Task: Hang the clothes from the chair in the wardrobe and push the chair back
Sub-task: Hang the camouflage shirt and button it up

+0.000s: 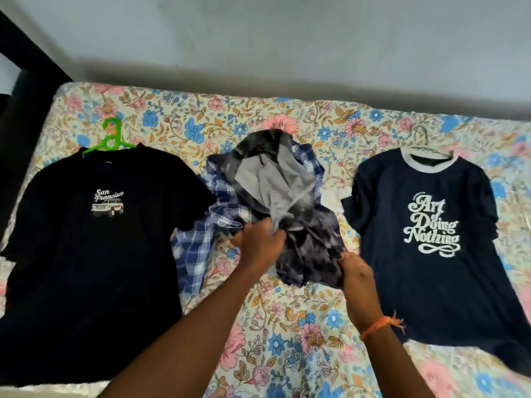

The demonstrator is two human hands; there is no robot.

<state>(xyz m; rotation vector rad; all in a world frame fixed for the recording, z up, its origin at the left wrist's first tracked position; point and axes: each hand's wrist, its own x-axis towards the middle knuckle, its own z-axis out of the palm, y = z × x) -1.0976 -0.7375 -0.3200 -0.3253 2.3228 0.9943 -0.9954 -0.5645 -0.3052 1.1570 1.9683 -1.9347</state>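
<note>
A crumpled dark grey garment (304, 245) with a pale grey lining lies bunched in the middle of the bed. My left hand (258, 244) grips its middle and my right hand (355, 270) grips its lower right edge. Under it lies a blue and white plaid shirt (195, 248). A black "San Francisco" T-shirt (94, 254) on a green hanger (110, 137) lies flat at the left. A navy "Art of Doing Nothing" T-shirt (431, 254) with a white collar lies flat at the right on a pale hanger (421, 139). No chair or wardrobe is in view.
The clothes rest on a bed with a floral sheet (287, 340). A grey wall (273, 38) runs behind the bed. A dark frame (17, 90) stands at the far left. An orange thread band (379, 326) is on my right wrist.
</note>
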